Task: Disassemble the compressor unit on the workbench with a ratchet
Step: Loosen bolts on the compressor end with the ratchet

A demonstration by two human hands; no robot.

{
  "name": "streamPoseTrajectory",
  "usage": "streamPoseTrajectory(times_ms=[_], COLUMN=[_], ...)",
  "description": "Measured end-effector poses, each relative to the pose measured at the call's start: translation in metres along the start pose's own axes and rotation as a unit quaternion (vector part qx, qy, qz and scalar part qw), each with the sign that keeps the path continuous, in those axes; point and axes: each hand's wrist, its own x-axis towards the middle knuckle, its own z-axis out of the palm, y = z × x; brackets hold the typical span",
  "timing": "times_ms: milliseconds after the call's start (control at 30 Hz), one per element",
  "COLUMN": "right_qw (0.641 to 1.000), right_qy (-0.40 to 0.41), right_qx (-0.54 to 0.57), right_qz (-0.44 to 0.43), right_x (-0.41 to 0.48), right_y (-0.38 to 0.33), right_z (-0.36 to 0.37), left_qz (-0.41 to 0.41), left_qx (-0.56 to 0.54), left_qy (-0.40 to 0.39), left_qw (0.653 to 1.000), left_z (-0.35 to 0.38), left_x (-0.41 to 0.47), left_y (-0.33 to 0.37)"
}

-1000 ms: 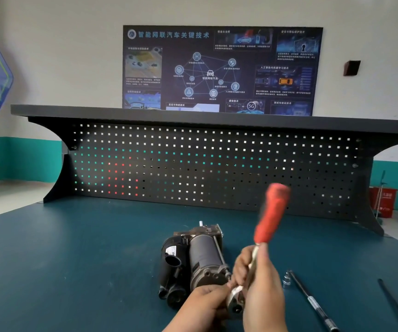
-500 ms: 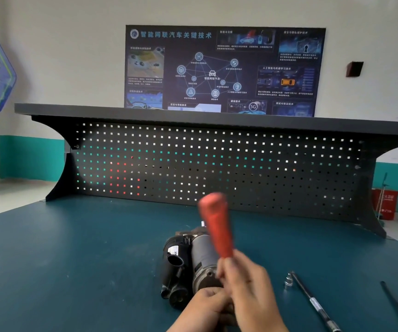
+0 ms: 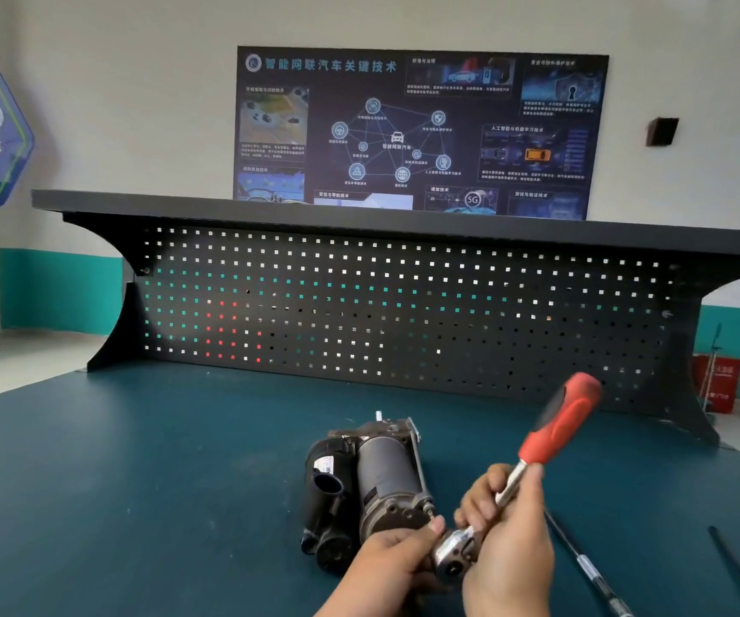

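The compressor unit (image 3: pixel 372 487) lies on its side on the dark teal surface (image 3: pixel 136 483), near the front edge, its near end just behind the hands. The right hand (image 3: pixel 510 549) has its fingers wrapped round the metal shank of the ratchet (image 3: pixel 555 429), whose red handle tilts up and to the right. The left hand (image 3: pixel 390 567) has curled fingers and its thumb on the ratchet's head at the unit's near end. A thin rod (image 3: pixel 581 558) lies to the right.

Dark pegboard (image 3: pixel 403 305), postered wall (image 3: pixel 421 131)
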Motion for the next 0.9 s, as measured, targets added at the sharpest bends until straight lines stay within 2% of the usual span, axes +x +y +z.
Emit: streamPoseTrajectory(times_ms=[267,533,667,900], right_qw=[0.999,0.995,0.992,0.996], right_qy=[0.034,0.068,0.084,0.06], right_qx=[0.023,0.05,0.064,0.038], right_qz=[0.028,0.052,0.069,0.059], right_x=[0.0031,0.0018,0.0036,-0.0008], right_y=[-0.0025,-0.0064,-0.0089,-0.0086], right_z=[-0.0036,-0.0025,-0.0033,-0.0011], left_qz=[-0.004,0.004,-0.003,-0.003], left_qx=[0.013,-0.025,-0.009,-0.007], left_qy=[0.035,0.034,0.025,0.028], left_qw=[0.999,0.999,1.0,1.0], left_z=[0.0084,0.011,0.0094,0.0061], left_x=[-0.0053,-0.0072,-0.0055,-0.0012], left_y=[0.0028,0.0028,-0.0012,-0.0027])
